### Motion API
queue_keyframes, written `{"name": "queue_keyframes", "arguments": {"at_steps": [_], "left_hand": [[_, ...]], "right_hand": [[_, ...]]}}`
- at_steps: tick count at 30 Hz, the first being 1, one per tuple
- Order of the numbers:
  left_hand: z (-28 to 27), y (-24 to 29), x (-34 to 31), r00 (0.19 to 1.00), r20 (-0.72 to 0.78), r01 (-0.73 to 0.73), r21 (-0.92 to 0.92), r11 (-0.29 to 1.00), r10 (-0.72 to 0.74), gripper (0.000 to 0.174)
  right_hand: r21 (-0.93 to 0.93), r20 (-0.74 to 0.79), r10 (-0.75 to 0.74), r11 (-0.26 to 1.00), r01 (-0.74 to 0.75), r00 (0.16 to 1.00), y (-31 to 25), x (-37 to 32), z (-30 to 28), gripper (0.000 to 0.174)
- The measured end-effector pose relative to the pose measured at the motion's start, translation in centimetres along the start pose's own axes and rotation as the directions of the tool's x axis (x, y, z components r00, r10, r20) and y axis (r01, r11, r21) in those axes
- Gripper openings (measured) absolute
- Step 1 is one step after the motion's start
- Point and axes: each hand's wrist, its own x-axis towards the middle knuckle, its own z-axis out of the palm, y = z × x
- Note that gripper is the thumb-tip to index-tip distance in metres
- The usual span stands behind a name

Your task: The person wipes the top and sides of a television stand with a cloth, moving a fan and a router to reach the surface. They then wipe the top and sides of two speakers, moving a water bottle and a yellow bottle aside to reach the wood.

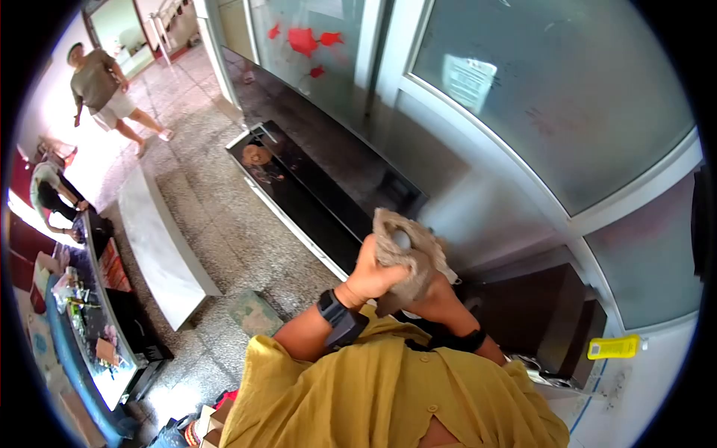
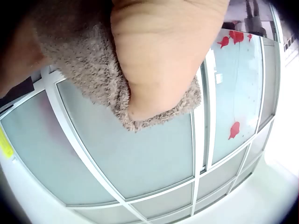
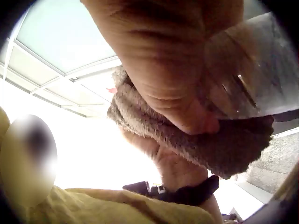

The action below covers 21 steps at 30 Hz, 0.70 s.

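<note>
A brown fluffy cloth [image 1: 427, 243] is bunched between both hands in front of the yellow shirt. My left hand [image 1: 373, 272] grips the cloth from the left, its thumb across the folds; the left wrist view shows the hand [image 2: 163, 56] pressed around the fabric. On the other side my right hand [image 1: 441, 302] holds a clear glass-like vessel [image 3: 261, 70], plain in the right wrist view, with the cloth [image 3: 233, 149] bunched under the fingers. From the head view, a greyish rounded part shows inside the cloth's folds; the rest is covered.
A long black cabinet [image 1: 328, 198] runs along the frosted partition [image 1: 553, 97]. Right of me is a dark brown cabinet [image 1: 515, 321], near a yellow packet [image 1: 612, 348]. A pale bench [image 1: 160, 239], a low patterned stool [image 1: 254, 312] and a cluttered table [image 1: 112, 373] stand left. Two people are beyond.
</note>
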Motion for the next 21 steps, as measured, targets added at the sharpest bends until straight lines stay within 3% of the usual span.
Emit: {"name": "queue_keyframes", "arguments": {"at_steps": [2,3,5,7,8,11,12,15,16,18,21], "left_hand": [[0.2,-0.8,-0.4,0.991,-0.115,0.069,0.031,0.997,-0.065,0.043],[0.5,-1.0,-0.5,0.977,-0.184,0.117,0.027,0.993,-0.11,0.039],[1.7,-0.6,1.1,0.987,-0.155,0.024,-0.056,0.998,-0.032,0.032],[0.8,-1.0,1.0,0.981,-0.094,0.163,-0.071,0.984,-0.169,0.034],[-0.2,-2.3,0.8,0.973,-0.083,0.204,-0.113,0.972,-0.214,0.045],[-0.8,-1.5,1.0,0.992,0.061,0.112,-0.066,0.992,-0.108,0.059],[-1.0,-1.4,0.9,0.985,0.109,0.142,-0.107,0.984,-0.13,0.07],[-1.0,-0.5,1.2,0.969,0.244,0.067,-0.103,0.992,-0.04,0.075],[-1.2,0.2,1.4,0.947,0.308,0.105,-0.031,0.994,-0.091,0.08],[-1.0,1.6,1.9,0.88,0.445,0.186,-0.006,0.983,-0.164,0.081],[-1.3,1.1,2.7,0.736,0.655,0.23,-0.007,0.973,-0.17,0.08]], "right_hand": [[0.039,-0.047,0.121,0.992,-0.119,0.992,1.2,-0.2,0.2,0.079],[-0.073,-0.085,0.112,0.99,-0.118,0.99,1.1,-0.3,0.0,0.078],[-0.218,-0.121,0.135,0.963,-0.159,0.983,0.3,-0.2,-0.3,0.075],[-0.153,-0.104,0.15,0.974,-0.165,0.983,0.5,-0.4,-0.3,0.077],[-0.114,-0.084,0.146,0.981,-0.155,0.986,0.6,-0.2,-0.4,0.078],[-0.13,-0.035,0.021,0.991,-0.025,0.999,0.5,-0.4,-0.9,0.078],[-0.022,-0.008,0.029,0.999,-0.029,1.0,0.4,-0.3,-1.0,0.078],[-0.058,-0.002,-0.009,0.998,0.009,1.0,0.7,-0.7,-1.4,0.074],[-0.22,0.068,-0.171,0.959,0.182,0.983,-0.9,-0.3,-1.9,0.066],[-0.433,0.272,-0.381,0.772,0.466,0.884,1.1,-0.8,-2.6,0.078],[-0.274,0.489,-0.259,0.861,0.429,0.833,2.7,-0.6,-2.8,0.096]]}}
